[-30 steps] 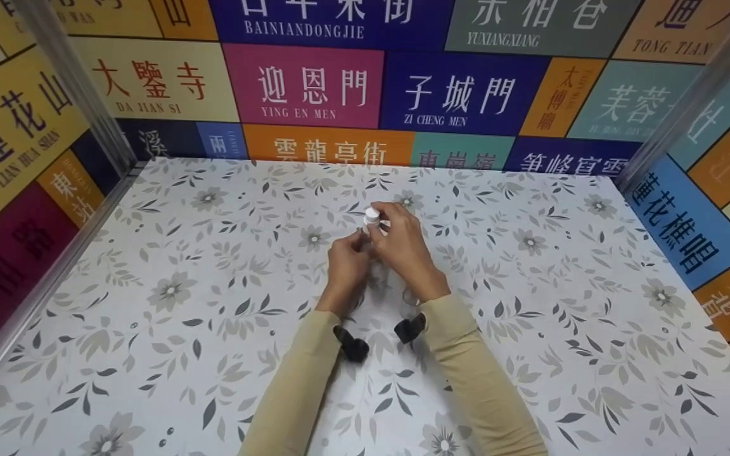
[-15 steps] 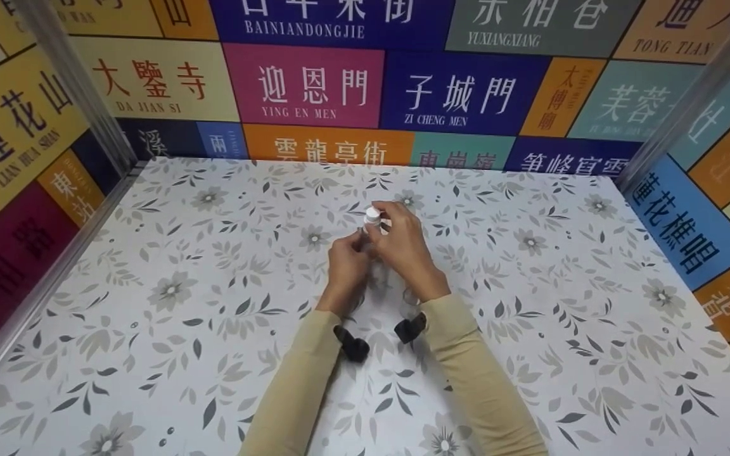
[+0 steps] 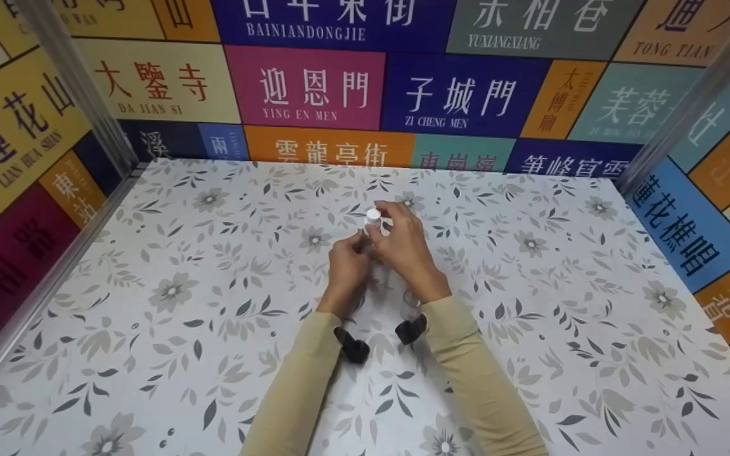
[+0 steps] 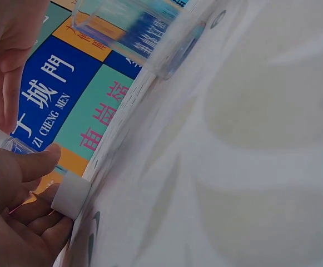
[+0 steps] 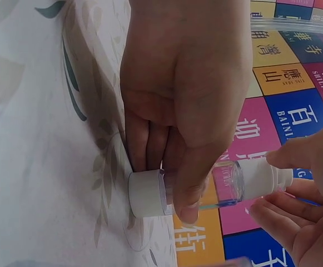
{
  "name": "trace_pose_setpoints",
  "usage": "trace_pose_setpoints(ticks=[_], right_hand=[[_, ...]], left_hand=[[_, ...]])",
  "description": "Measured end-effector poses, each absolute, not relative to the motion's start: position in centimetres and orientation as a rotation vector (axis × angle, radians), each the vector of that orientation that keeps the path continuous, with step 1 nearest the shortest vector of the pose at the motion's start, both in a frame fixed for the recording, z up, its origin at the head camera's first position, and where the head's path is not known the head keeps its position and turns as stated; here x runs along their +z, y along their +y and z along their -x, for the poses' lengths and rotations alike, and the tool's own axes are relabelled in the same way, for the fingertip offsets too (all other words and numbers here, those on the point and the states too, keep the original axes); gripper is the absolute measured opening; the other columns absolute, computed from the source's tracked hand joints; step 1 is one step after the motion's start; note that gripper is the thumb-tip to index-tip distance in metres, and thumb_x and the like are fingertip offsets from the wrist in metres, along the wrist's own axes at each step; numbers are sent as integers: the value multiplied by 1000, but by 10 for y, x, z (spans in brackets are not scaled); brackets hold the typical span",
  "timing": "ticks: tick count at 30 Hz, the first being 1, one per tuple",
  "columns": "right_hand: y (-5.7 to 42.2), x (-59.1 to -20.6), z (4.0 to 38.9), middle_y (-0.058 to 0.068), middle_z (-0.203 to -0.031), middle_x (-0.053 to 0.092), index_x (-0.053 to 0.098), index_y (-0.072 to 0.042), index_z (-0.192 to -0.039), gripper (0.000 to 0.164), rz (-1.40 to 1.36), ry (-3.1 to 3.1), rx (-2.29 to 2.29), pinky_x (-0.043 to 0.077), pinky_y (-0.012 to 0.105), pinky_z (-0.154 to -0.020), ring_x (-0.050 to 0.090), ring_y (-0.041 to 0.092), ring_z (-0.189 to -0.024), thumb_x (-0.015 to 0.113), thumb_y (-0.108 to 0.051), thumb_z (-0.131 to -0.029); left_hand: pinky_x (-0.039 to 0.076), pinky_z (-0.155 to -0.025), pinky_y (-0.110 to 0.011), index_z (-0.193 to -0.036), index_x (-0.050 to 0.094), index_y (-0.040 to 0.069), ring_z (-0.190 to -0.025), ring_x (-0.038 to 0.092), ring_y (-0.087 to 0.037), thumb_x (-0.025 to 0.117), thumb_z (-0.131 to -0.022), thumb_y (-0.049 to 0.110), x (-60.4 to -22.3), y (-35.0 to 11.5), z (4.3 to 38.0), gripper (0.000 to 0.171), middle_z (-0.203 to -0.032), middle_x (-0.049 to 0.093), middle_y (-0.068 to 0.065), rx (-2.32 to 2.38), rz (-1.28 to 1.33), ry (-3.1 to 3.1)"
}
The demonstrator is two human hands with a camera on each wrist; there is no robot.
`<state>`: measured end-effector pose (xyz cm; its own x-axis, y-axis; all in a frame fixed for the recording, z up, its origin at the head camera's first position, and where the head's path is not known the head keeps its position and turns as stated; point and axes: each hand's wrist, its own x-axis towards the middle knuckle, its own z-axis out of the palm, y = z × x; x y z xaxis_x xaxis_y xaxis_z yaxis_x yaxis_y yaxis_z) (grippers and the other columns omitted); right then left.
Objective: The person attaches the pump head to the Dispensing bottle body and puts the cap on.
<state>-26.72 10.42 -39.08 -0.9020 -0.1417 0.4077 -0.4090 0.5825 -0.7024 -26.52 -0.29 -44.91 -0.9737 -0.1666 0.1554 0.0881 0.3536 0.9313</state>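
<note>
A small clear bottle (image 5: 226, 181) has a white stepped top (image 3: 372, 216) and a white lower end (image 4: 71, 194). It stands roughly upright between both hands, with that lower end close over the table in the left wrist view. My left hand (image 3: 347, 265) grips the lower clear body, thumb across it and fingers curled behind. From above and to the right, my right hand (image 3: 405, 244) pinches the white top between thumb and fingertips. In the right wrist view the right hand's fingers (image 5: 278, 222) spread loosely below the top. The left hand hides part of the body.
A clear container (image 4: 175, 47) stands on the table by the right wrist. A floral-patterned cover lies over the table (image 3: 168, 354). Colourful sign-printed panels (image 3: 305, 85) rise at the back and sides, with clear corner posts (image 3: 83, 82). Each wrist carries a black camera mount (image 3: 410, 329).
My right fingertips shift slightly around the white top, the index finger now a little farther from its edge. The left hand and the bottle stay nearly in place.
</note>
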Motion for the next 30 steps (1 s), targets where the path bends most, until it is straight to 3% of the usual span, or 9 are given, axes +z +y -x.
trace_pose_setpoints(ticks=[15, 23, 30], right_hand=[[104, -390, 267, 19, -119, 63, 61, 3, -127, 38, -447, -2539, 1199, 55, 36, -95, 64, 30, -114, 68, -5, -91], [103, -393, 268, 20, -117, 64, 62, 6, -123, 34, -501, -2495, 1190, 55, 34, -95, 66, 31, -113, 67, -1, -90], [104, -392, 267, 21, -118, 65, 61, 6, -124, 35, -514, -2490, 1174, 56, 36, -94, 66, 32, -112, 68, -1, -90]], left_hand=[[46, -72, -28, -107, 77, 5, -78, 55, -17, 61, -90, -2, -449, -2, 266, 24, -95, 75, -11, -1681, -106, -2388], [50, -78, -28, -114, 75, 6, -85, 59, -14, 60, -91, -3, -450, -2, 265, 29, -103, 76, -9, -1786, -133, -2352], [38, -60, -24, -107, 76, 2, -67, 50, -16, 61, -87, -4, -449, -3, 265, 25, -80, 70, -15, -1619, -93, -2405]])
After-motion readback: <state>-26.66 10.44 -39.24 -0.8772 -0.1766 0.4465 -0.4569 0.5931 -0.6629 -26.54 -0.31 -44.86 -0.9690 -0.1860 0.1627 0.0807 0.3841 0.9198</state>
